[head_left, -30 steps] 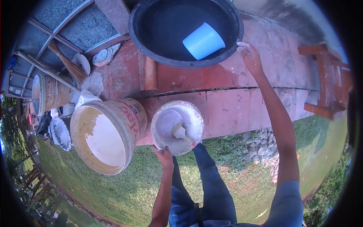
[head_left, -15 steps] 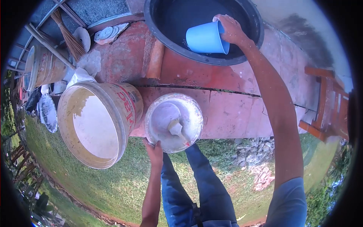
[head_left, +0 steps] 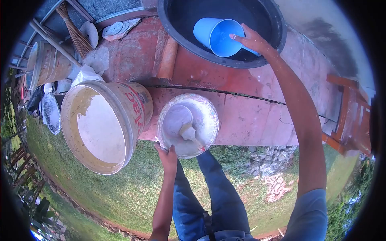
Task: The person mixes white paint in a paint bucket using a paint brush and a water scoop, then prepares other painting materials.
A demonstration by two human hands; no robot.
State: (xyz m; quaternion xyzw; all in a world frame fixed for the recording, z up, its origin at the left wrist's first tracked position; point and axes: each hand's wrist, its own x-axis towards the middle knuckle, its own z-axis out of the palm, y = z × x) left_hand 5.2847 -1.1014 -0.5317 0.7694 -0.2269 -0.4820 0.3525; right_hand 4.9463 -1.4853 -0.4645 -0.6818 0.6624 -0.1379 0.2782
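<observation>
Fingers [head_left: 238,37] of the right hand [head_left: 256,41] grasp the cup [head_left: 206,34] at its handle side, thumb at the rim; it tilts, mouth toward four o'clock, within the tub [head_left: 187,49]. The left hand [head_left: 167,156] clasps the pail [head_left: 213,108] at seven o'clock; a tool [head_left: 188,132] rests inside. From the pail, the bucket [head_left: 136,102] sits at nine, the broom [head_left: 74,32] at ten.

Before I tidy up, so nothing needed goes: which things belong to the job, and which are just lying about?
Part of the job:
- blue jug, held in the right hand
- black basin beneath the jug
- small bucket, held by the left hand
- tool inside it
- large bucket, probably

Apparently lying about:
- twig broom
- wooden furniture
- stone rubble
</observation>
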